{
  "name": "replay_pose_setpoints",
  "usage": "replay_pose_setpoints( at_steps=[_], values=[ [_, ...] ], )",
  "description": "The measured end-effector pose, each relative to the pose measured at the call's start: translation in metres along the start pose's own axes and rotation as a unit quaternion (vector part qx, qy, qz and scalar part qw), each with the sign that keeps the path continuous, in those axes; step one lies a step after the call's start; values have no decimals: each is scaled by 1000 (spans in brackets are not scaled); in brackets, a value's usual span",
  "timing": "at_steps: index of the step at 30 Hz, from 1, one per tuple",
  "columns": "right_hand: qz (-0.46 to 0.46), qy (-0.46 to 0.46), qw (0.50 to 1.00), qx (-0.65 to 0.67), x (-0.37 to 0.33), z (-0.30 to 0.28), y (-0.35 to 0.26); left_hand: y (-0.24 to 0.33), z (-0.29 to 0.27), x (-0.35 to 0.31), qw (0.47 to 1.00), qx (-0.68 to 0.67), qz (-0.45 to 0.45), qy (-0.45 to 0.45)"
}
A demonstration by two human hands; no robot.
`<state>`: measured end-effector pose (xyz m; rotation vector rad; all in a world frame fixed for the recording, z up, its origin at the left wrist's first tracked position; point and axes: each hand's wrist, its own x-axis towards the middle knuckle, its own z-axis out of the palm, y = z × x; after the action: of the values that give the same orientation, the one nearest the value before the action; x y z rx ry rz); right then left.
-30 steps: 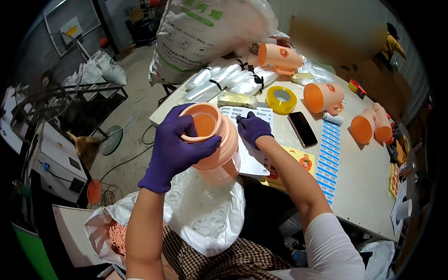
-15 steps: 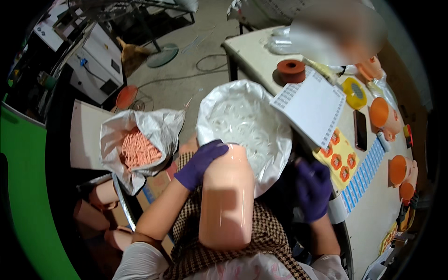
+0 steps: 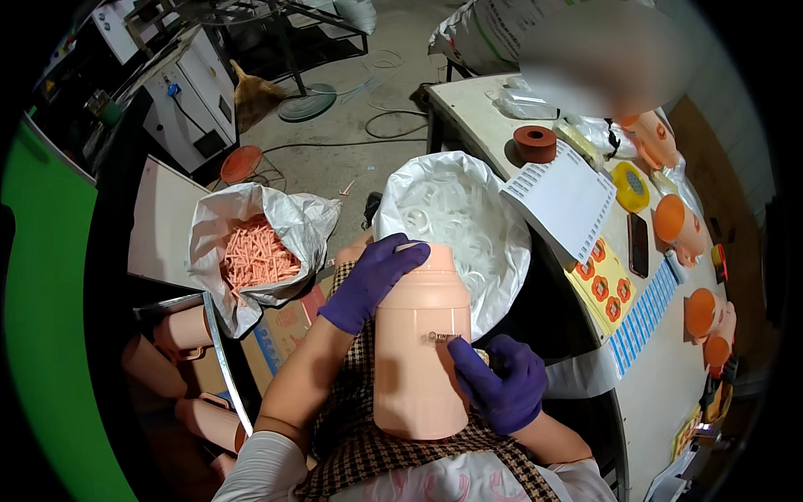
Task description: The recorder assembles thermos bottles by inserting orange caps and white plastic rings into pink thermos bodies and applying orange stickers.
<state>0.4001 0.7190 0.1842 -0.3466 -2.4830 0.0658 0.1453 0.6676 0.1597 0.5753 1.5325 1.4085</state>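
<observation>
1. Resting on the person's lap, near centre, a peach plastic jug (image 3: pixel 421 351) stands upright; its contents cannot be seen.
2. Left hand (image 3: pixel 370 282) clasps its top; right hand (image 3: pixel 500 382) presses its side.
3. Beyond, a white bag (image 3: pixel 502 226) holds clear rings.
4. Left, a second bag (image 3: pixel 305 222) holds orange sticks (image 3: pixel 255 255).

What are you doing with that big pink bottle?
A person in purple gloves holds a peach-pink plastic jug over their lap. The left hand grips its top end, and the right hand presses fingers against its side. Just beyond the jug sit a white bag of clear rings and a bag of small pink pieces. More orange cups lie on the table.
</observation>
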Motion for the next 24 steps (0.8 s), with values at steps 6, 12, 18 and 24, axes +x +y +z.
replay_pose_setpoints(
  at_steps=[6, 12, 18, 24],
  values=[
    [-39, -7, 998, -38, 10, 4, -8, -3, -6, -6, 977, 183, 105, -22],
    [-26, -77, 992, -95, 14, 4, -10, -4, 2, 4, 994, 83, 67, -32],
    [78, -205, 967, -130, 20, -35, 10, -6, 6, 43, 987, 1, 131, -93],
    [255, -64, 956, -130, -17, -48, 97, -42, 3, 169, 932, 52, 282, -220]
  ],
)
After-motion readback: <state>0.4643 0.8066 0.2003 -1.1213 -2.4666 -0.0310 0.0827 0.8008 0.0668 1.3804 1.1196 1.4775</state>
